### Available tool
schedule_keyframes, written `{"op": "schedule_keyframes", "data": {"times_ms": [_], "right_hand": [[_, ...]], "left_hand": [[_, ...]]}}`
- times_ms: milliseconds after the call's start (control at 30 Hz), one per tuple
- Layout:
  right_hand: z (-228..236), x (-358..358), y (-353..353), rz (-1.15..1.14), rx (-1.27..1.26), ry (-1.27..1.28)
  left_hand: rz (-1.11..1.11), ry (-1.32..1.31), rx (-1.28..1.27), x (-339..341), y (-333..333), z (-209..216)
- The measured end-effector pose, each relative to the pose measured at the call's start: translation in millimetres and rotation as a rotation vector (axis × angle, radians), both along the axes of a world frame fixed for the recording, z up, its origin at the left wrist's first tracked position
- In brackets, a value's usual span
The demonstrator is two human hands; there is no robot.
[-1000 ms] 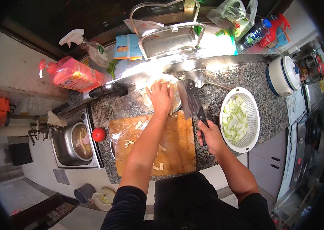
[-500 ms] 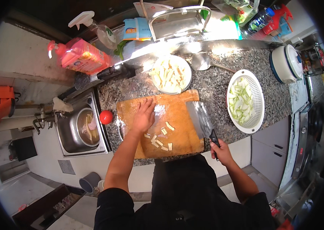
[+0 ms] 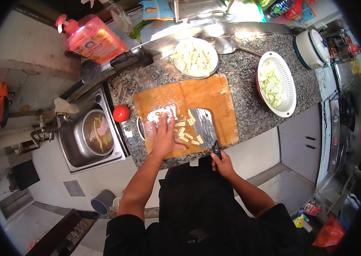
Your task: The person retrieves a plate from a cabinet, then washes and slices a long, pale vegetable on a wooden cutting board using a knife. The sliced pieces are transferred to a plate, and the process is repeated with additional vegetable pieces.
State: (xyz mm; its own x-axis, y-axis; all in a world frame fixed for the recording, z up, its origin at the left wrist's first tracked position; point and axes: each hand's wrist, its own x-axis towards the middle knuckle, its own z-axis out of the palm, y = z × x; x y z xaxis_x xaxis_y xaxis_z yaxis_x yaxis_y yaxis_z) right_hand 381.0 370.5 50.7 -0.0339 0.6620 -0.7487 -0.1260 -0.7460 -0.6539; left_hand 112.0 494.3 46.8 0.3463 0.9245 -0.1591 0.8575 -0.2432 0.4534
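Observation:
My left hand [image 3: 162, 138] lies spread on the left part of a wooden cutting board [image 3: 189, 91], its thumb beside several short, pale cut pieces [image 3: 183, 134]. My right hand [image 3: 223, 165] is wrapped round the black handle of a cleaver [image 3: 205, 127]. The broad blade rests low over the board, its left edge against the pieces. Beyond the board stands a white bowl [image 3: 217, 66] full of pale strips [image 3: 194, 59]. To the right, a white colander [image 3: 291, 91] holds sliced green vegetable [image 3: 271, 85].
A tomato [image 3: 121, 113] sits left of the board, beside the metal sink [image 3: 70, 147] with a bowl of food in it. A metal turner [image 3: 226, 45] lies behind. A pink pump bottle [image 3: 97, 40] stands far left, a white cooker [image 3: 309, 51] far right.
The cleaver has moved left across the board, up against the cut pieces. My left hand has come down nearer the pieces. The view has shifted, so the counter sits higher.

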Motion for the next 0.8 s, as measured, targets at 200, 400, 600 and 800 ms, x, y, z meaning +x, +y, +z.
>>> {"op": "schedule_keyframes", "data": {"times_ms": [200, 400, 600, 800], "right_hand": [[-7, -61, 2, -0.010, 0.065, -0.033], [-4, -66, 18, 0.029, 0.103, 0.000], [9, -52, 35, 0.067, 0.066, -0.001], [2, -46, 41, 0.157, 0.002, 0.044]], "left_hand": [[-0.160, -0.148, 0.063, -1, 14, -1], [0.019, -0.242, 0.205, 11, 21, -21], [0.239, -0.265, 0.191, 22, 22, -8], [0.368, -0.206, 0.207, 37, 20, -19]]}}
